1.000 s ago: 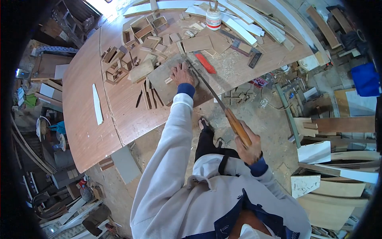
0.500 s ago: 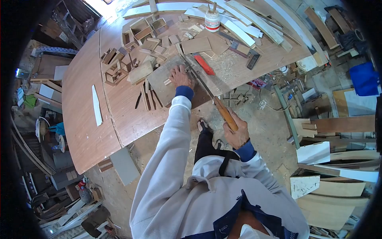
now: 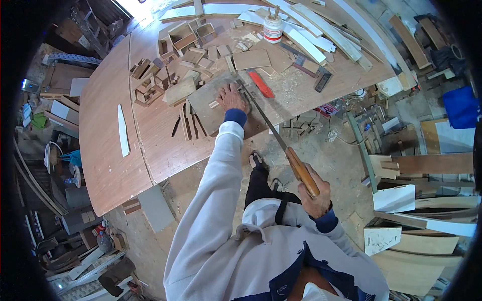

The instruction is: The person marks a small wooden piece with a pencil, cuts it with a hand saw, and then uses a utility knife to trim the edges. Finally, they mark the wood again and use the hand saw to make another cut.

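Observation:
My right hand [image 3: 316, 194] is wrapped round the wooden handle of a saw [image 3: 271, 125], beyond the table's front edge. The saw's thin blade reaches up and left to the board beside my left hand [image 3: 232, 98]. That hand presses down on a small light wood piece [image 3: 214, 104] lying on a flat grey-brown board [image 3: 203, 103]; its fingers are bent over the piece. A red tool [image 3: 260, 84] lies just right of the blade. Thin wood strips [image 3: 190, 123] lean at the board's left side.
The curved wooden table [image 3: 105, 150] bears small wooden frames [image 3: 184, 37], offcuts, a white glue jar [image 3: 272, 29], long white strips [image 3: 306, 42] and a dark square [image 3: 322, 80]. Boards [image 3: 394, 198] are stacked on the right. A green bar [image 3: 362, 150] stands right of the floor.
My right hand has moved down and to the right, drawing the saw back toward my body. My left hand stays on the board, and the view has shifted slightly.

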Tool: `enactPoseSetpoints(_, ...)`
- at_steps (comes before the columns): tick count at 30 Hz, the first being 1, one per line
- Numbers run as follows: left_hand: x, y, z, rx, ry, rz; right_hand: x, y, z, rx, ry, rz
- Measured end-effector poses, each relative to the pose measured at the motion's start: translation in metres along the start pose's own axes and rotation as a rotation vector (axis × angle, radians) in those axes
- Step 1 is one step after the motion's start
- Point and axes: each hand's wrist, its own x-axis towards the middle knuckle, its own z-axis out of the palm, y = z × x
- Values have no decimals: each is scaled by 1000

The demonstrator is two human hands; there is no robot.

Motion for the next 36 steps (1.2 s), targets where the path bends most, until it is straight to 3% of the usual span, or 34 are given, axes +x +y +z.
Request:
enactPoseSetpoints(2, -4, 1, -4, -3, -41, -7, 9, 13, 13, -18, 15, -11)
enactPoseSetpoints(7, -10, -2, -1, -6, 80, 76, 55, 26, 44, -44, 23, -47)
enactPoseSetpoints(14, 1, -3, 13, 73, 50, -6, 1, 1, 0, 93, -14, 74)
enactPoseSetpoints(18, -8, 3, -1, 14, -12, -5, 46, 35, 44, -65, 52, -88)
enactPoseSetpoints(21, -3, 7, -16, 9, 6, 4, 60, 29, 46, -5, 20, -5)
enactPoseSetpoints(28, 3, -2, 13, 19, -14, -47, 4, 4, 4, 38, -28, 68)
enactPoseSetpoints(30, 3, -2, 10, -7, -35, -33, 22, 20, 23, 12, 64, -69)
enactPoseSetpoints(34, -2, 6, -10, -21, -64, -25, 65, 28, 51, 6, 16, -13)
enactPoseSetpoints(36, -9, 4, -4, -35, -32, -12, 54, 26, 41, 11, 59, -97)
